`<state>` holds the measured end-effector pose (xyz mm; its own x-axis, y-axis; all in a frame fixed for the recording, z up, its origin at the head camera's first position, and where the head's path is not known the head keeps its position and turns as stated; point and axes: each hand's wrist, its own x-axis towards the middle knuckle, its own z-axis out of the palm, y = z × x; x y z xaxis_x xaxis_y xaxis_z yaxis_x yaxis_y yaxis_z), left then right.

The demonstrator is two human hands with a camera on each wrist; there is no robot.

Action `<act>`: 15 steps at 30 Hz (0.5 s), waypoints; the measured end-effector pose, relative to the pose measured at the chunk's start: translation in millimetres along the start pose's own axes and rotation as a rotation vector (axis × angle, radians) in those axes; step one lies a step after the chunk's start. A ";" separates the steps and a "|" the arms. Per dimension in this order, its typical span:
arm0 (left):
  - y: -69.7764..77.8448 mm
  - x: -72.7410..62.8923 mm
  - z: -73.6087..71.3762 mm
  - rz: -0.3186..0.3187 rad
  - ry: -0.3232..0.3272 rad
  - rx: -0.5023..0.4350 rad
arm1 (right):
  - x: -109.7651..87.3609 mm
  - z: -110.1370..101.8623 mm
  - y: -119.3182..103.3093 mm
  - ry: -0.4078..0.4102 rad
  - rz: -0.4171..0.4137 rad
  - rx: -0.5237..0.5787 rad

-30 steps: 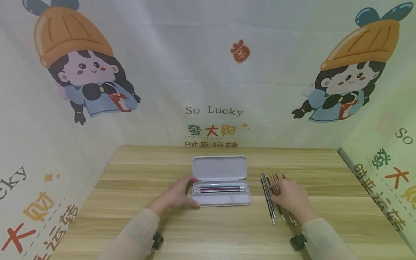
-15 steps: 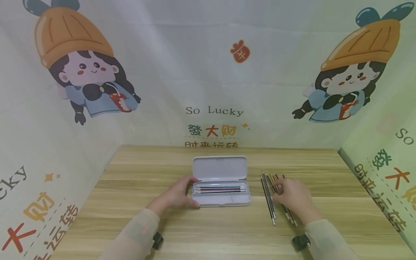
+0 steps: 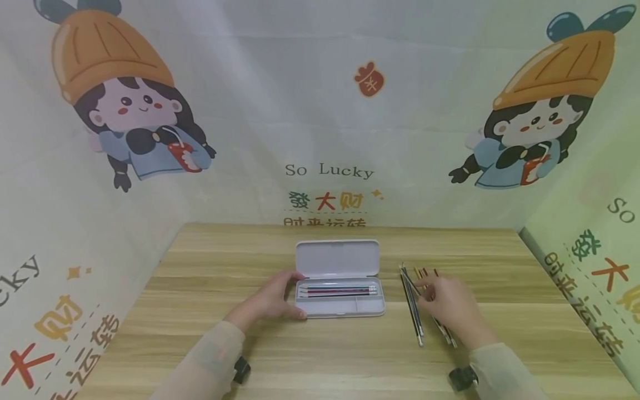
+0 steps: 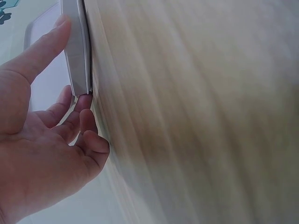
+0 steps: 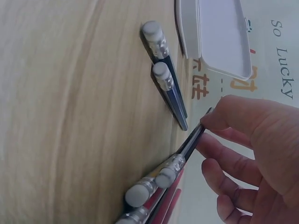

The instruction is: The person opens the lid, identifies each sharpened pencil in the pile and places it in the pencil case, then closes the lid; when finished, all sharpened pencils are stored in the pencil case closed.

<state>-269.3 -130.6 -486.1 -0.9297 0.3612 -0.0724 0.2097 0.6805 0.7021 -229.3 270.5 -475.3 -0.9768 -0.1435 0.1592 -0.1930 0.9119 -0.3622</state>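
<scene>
The white pencil case [image 3: 320,309] lies open at the middle of the table, several pencils [image 3: 340,291] in its rear compartment. My left hand [image 3: 272,297] holds its left end, thumb at the front corner and fingers at the back; the left wrist view shows the thumb [image 4: 49,44] along the case's side [image 4: 77,51]. To the right of the case, my right hand [image 3: 447,303] pinches a dark pencil [image 5: 191,142] between thumb and fingers, its white eraser end pointing back over other pencils [image 5: 140,193]. Two dark pencils [image 5: 170,93] lie beside it, nearer the case.
The case's lid [image 3: 338,258] stands raised at the back. Red and yellow pencils [image 3: 425,272] show partly under my right hand. Wood-grain table [image 3: 330,361] stretches in front, and a printed cloth [image 3: 330,128] hangs behind and at both sides.
My right hand has shifted slightly right and toward me. The pinched pencil has swung round, its eraser end moving right and its point left toward the two dark pencils. My left hand stays put.
</scene>
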 end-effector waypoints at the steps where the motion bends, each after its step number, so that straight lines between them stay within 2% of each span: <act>1: 0.1 -0.2 -0.2 0.000 -0.002 0.000 | -0.4 0.3 -0.5 0.004 -0.003 0.003; 15: 0.4 -1.8 -0.1 0.011 0.005 -0.014 | -5.6 -4.5 -15.8 0.007 -0.019 0.054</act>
<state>-267.6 -131.0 -485.6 -0.9287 0.3658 -0.0609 0.2162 0.6676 0.7125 -220.4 258.7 -466.3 -0.9723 -0.1574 0.1728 -0.2161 0.8869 -0.4082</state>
